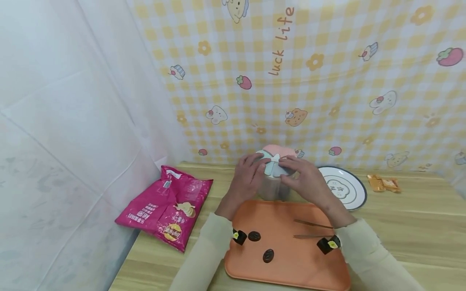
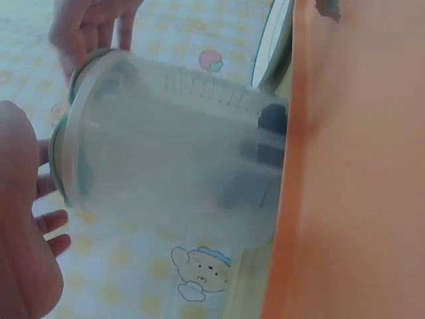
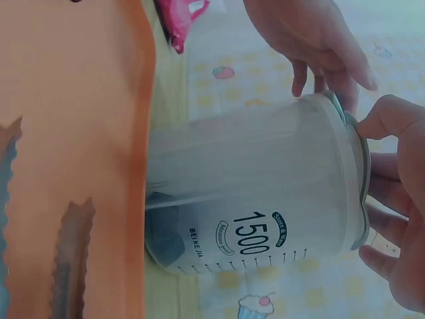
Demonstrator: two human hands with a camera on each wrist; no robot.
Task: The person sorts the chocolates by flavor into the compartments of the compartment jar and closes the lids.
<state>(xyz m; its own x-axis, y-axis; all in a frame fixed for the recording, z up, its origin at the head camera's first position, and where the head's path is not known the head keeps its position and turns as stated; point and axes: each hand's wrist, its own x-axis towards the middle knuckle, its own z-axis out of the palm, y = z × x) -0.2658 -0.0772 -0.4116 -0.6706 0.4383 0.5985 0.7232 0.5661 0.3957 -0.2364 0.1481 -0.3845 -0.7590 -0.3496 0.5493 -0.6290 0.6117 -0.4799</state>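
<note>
A clear plastic storage jar (image 1: 271, 190) with measuring marks and the print "1500" (image 3: 251, 232) stands upright behind the orange tray. Its round lid (image 1: 273, 165) has pink, green and grey-blue flaps around a white centre. Dark pieces (image 2: 265, 149) lie at the jar's bottom, blurred by the plastic. From the left, my left hand (image 1: 247, 178) holds the lid, its fingertips near the white centre. My right hand (image 1: 307, 178) holds the opposite side, thumb and fingers bent over the lid's edge. Whether a flap is lifted is hard to tell.
On the orange tray (image 1: 287, 270) lie two dark oval pieces (image 1: 268, 255) and two brown serrated-edged strips (image 1: 313, 236). A magenta chip bag (image 1: 167, 206) lies left. A blue-rimmed white plate (image 1: 358, 190) and small orange packets (image 1: 384, 184) lie right. A checked cloth (image 1: 255, 109) hangs behind.
</note>
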